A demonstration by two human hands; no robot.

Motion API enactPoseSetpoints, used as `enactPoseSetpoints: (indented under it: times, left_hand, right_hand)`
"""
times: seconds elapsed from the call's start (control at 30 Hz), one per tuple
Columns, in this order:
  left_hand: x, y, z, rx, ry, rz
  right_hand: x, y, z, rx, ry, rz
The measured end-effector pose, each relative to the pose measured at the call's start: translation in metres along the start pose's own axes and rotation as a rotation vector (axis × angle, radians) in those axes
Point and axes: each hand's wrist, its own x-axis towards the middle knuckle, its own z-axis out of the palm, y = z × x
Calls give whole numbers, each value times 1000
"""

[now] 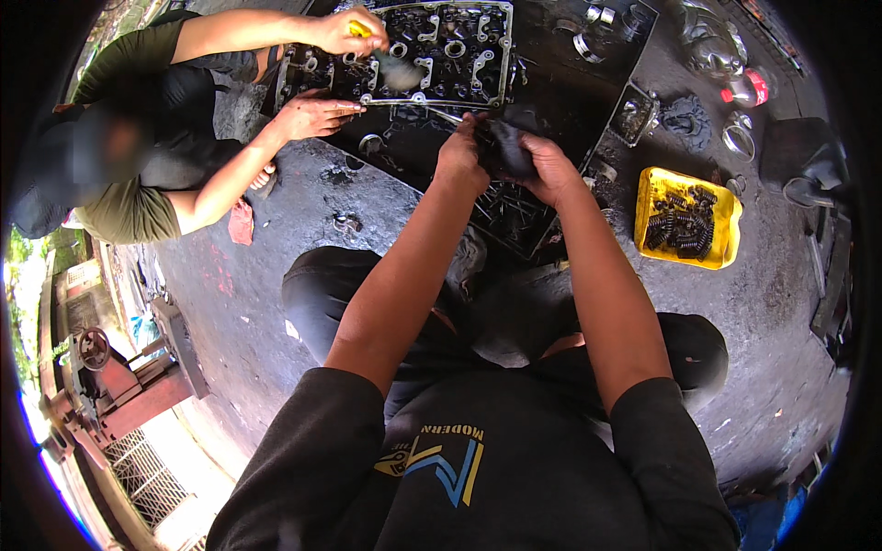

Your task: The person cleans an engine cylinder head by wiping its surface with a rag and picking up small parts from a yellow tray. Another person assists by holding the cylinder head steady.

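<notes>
My left hand point(464, 154) is closed at the near side of a black tray point(404, 163). A thin, pale metal rod point(443, 115), perhaps an engine valve stem, sticks out from its fingers toward the left. Just to the right, my right hand point(549, 169) grips a dark rag point(511, 150) that bunches between both hands. The rod's other end is hidden by the fingers and cloth. Several slim metal rods point(505, 209) lie in the tray's near corner, below my hands. Beyond them an engine cylinder head point(508, 57) rests on the tray.
At the left, a co-worker holds a yellow-handled brush point(397, 72) over the cylinder head, the other hand point(317, 116) at its edge. A yellow basket point(719, 261) of coil springs stands right. Beyond are a red-labelled bottle point(755, 88) and a crumpled cloth point(686, 122). A vise-like machine point(129, 386) stands far left.
</notes>
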Motion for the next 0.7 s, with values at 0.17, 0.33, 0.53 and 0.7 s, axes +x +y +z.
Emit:
enactPoseSetpoints:
  times: [0.17, 0.33, 0.53, 0.7]
  left_hand:
    - [-3, -7, 0, -12, 103, 40]
    - [6, -10, -6, 92, -33, 78]
    - [22, 14, -21, -462, -234, -398]
    - [15, 11, -11, 5, -62, -16]
  right_hand:
    - [5, 4, 10, -379, 77, 14]
    - [16, 0, 6, -370, 207, 19]
    - [13, 1, 14, 51, 3, -25]
    - [10, 12, 13, 58, 64, 94]
